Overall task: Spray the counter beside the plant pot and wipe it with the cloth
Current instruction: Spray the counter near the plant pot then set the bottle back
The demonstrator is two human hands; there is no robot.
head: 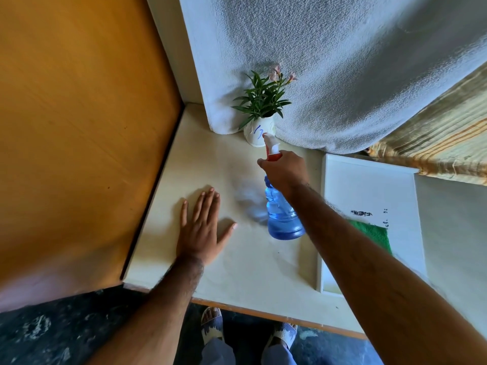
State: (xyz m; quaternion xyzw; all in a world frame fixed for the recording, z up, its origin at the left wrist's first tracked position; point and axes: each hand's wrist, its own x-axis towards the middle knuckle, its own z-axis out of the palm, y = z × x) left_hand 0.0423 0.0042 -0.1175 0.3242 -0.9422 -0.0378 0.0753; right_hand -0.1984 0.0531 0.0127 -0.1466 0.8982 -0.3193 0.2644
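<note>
My right hand (286,171) grips the neck of a blue spray bottle (282,217) with a white and red nozzle, held above the cream counter (210,159). The nozzle points toward a white plant pot (257,134) with green leaves at the back of the counter. My left hand (203,227) lies flat on the counter, fingers spread, left of the bottle. A green cloth (373,233) lies to the right on a white frame, partly hidden by my right forearm.
An orange-brown wall (79,127) borders the counter on the left. A grey-white fabric (329,75) hangs behind the pot. The white frame (369,185) lies flat at the right. The counter's front edge (263,312) is near my feet.
</note>
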